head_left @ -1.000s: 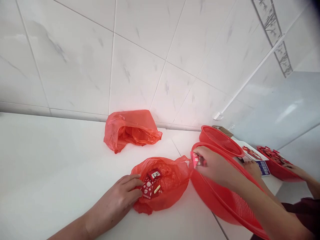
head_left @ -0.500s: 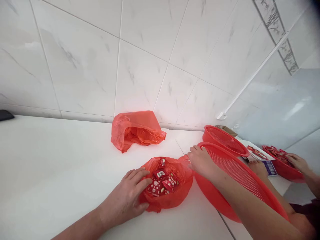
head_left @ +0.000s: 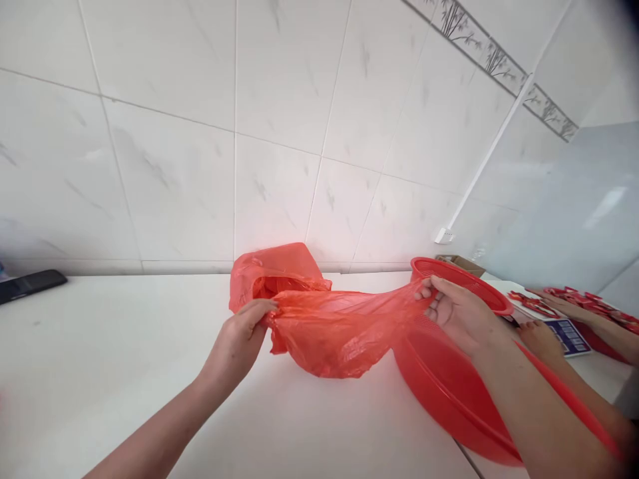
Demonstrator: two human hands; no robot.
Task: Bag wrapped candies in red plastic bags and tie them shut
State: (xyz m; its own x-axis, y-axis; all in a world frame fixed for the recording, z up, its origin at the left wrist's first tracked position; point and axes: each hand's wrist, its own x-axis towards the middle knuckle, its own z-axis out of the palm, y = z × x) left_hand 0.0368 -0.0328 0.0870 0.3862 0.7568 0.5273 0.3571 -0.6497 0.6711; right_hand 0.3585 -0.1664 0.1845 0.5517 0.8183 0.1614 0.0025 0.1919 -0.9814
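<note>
A thin red plastic bag (head_left: 344, 339) is stretched sideways between my two hands above the white table. My left hand (head_left: 239, 339) pinches its left end, fingers closed on the film. At the other end my right hand (head_left: 456, 313) grips the bag's edge between thumb and fingers, over a large red mesh basket (head_left: 439, 392). The bag's inside is hidden, so the wrapped sweets are out of sight. Behind it, against the wall, rests a second red plastic bag (head_left: 279, 263) with its mouth toward me.
Another red basket (head_left: 464, 279) stands behind the large one. A dark phone (head_left: 32, 286) lies at the far left. On the right, a co-worker's hand (head_left: 542, 339) is near a blue-and-white box (head_left: 569, 336), and red packets (head_left: 599, 306) fill another basket. The tiled wall (head_left: 180, 199) borders the table.
My left hand has gone from open beside the bag to gripping it. Both hands have raised the bag and pulled it wide, and its open top with the sweets no longer shows.
</note>
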